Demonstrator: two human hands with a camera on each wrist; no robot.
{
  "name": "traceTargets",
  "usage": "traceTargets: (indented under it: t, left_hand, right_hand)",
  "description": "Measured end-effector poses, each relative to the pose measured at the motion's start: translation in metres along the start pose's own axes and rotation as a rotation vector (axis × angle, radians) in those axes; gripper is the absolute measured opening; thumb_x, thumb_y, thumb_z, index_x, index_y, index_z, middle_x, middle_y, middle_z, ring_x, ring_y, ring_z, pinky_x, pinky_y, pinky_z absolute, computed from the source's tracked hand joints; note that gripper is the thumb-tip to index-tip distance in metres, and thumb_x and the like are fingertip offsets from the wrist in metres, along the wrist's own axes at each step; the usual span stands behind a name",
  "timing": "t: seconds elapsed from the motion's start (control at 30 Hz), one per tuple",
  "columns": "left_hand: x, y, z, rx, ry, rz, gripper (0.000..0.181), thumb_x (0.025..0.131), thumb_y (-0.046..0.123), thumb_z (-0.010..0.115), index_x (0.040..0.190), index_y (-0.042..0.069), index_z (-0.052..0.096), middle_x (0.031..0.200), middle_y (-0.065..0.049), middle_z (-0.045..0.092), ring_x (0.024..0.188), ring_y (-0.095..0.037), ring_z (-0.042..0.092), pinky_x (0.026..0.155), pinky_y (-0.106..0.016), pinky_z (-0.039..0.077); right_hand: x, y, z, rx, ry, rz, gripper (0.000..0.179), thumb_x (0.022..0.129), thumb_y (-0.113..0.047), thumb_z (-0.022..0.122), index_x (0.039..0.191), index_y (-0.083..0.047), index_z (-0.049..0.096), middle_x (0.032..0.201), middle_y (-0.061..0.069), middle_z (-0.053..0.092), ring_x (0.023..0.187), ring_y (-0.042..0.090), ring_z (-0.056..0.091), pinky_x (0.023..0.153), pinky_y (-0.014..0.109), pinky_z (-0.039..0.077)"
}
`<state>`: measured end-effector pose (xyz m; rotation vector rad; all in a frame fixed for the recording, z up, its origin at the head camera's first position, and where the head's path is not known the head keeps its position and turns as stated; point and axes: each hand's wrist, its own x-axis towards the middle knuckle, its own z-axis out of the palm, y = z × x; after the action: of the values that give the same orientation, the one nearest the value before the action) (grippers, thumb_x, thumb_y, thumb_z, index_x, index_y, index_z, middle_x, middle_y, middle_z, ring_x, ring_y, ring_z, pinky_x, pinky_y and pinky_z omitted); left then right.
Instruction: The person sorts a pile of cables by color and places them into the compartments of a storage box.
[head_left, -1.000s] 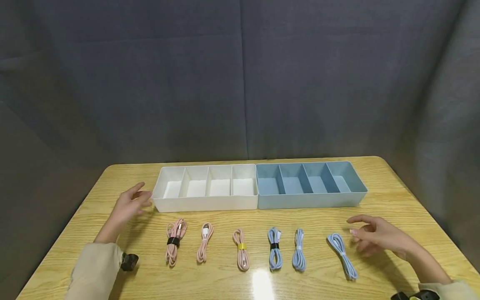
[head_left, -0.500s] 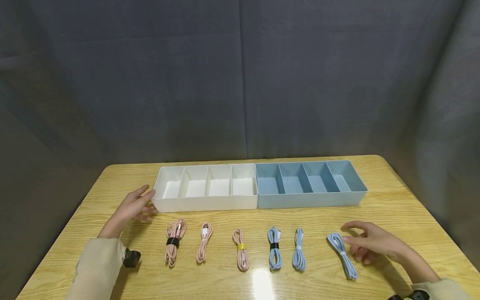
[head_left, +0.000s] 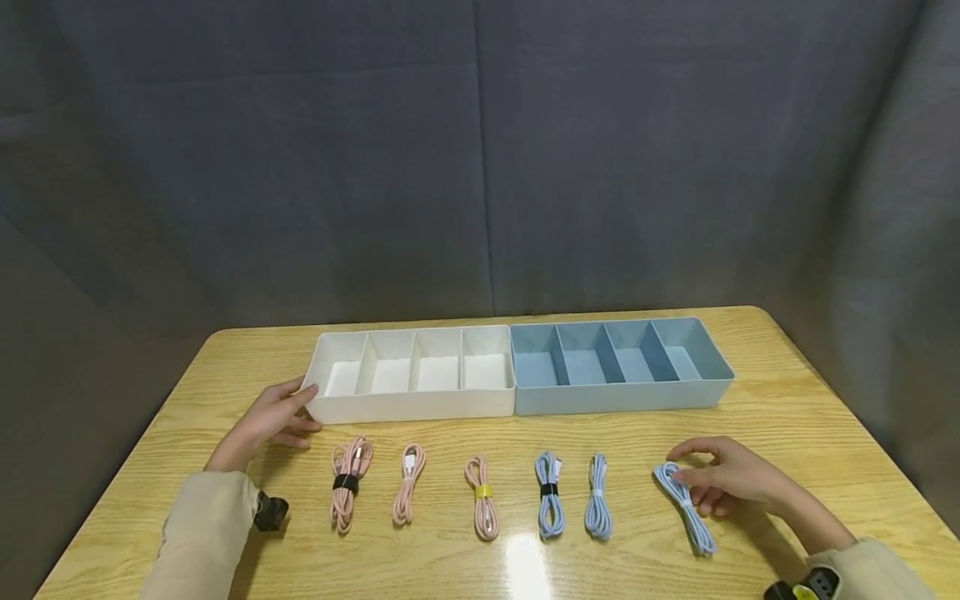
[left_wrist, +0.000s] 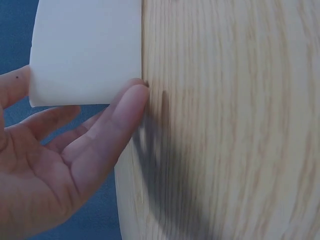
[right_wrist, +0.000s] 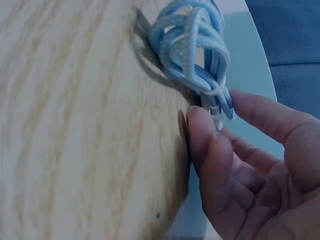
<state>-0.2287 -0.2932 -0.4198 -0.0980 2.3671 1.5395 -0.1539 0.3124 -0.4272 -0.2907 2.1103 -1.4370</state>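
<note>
My left hand [head_left: 273, 417] rests its fingers against the left end of a white divided tray [head_left: 408, 408]. In the left wrist view its extended fingers meet the end wall and lower corner of that white tray [left_wrist: 85, 55]. My right hand [head_left: 738, 479] is at the rightmost blue charging cable [head_left: 693, 525], a folded bundle lying slanted on the table. Thumb and index finger are parted around its far, looped end in the head view. The right wrist view shows fingertips [right_wrist: 200, 120] on either side of the light-blue cable [right_wrist: 185, 45], close to its white tie.
Three pink cable bundles [head_left: 342, 504] [head_left: 405, 496] [head_left: 485, 517] lie in front of the white tray. Two more blue bundles [head_left: 550, 517] [head_left: 597, 521] lie right of them. A blue divided tray [head_left: 622, 397] adjoins the white one. Dark cloth [head_left: 480, 167] hangs behind the table.
My right hand has moved left until its thumb and index finger reach the rightmost blue cable. My left hand has come right against the white tray's end. Cables and trays stay put.
</note>
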Motion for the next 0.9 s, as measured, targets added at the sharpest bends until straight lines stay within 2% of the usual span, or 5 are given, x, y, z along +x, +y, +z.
traceTargets:
  t: [0.23,0.5,0.67,0.77,0.9]
  left_hand:
    - [0.020,-0.029,-0.005,-0.051,0.022,0.002,0.091,0.083,0.059,0.052,0.146,0.005,0.015,0.113,-0.027,0.048,0.077,-0.021,0.065,0.064,-0.044,0.057]
    - [0.001,-0.005,-0.002,-0.032,-0.025,0.007,0.086,0.089,0.052,0.048,0.145,-0.002,0.009,0.112,-0.026,0.049,0.078,-0.019,0.065,0.065,-0.042,0.057]
    - [-0.010,0.010,0.003,-0.016,-0.009,0.006,0.081,0.093,0.047,0.045,0.143,-0.006,0.010,0.113,-0.028,0.049,0.078,-0.020,0.065,0.064,-0.041,0.057]
    - [-0.010,0.008,0.003,-0.024,-0.015,0.018,0.081,0.092,0.048,0.045,0.143,-0.005,0.010,0.114,-0.030,0.048,0.078,-0.020,0.065,0.064,-0.042,0.057]
    - [0.003,-0.007,-0.002,-0.051,-0.006,-0.006,0.086,0.088,0.054,0.049,0.145,0.001,0.014,0.117,-0.028,0.048,0.078,-0.018,0.065,0.065,-0.042,0.057]
  right_hand:
    - [0.002,-0.003,0.002,-0.045,0.039,0.017,0.042,0.090,-0.012,0.057,0.119,0.017,0.048,0.062,0.013,0.061,0.050,0.013,0.059,0.044,0.028,0.053]
    - [0.001,-0.003,0.003,-0.016,0.024,-0.011,0.042,0.090,-0.010,0.057,0.118,0.019,0.046,0.062,0.011,0.061,0.051,0.011,0.059,0.045,0.027,0.053]
    - [0.000,-0.001,0.001,0.029,0.003,-0.043,0.046,0.091,-0.010,0.056,0.121,0.021,0.041,0.061,0.007,0.062,0.053,0.009,0.058,0.047,0.026,0.054]
    - [0.000,0.000,-0.001,0.054,-0.007,-0.059,0.046,0.092,-0.009,0.054,0.123,0.021,0.038,0.062,0.005,0.061,0.054,0.009,0.058,0.048,0.025,0.054]
    - [0.002,-0.001,-0.002,0.067,0.000,-0.070,0.047,0.092,-0.010,0.053,0.124,0.022,0.036,0.064,0.004,0.062,0.056,0.010,0.058,0.050,0.024,0.054]
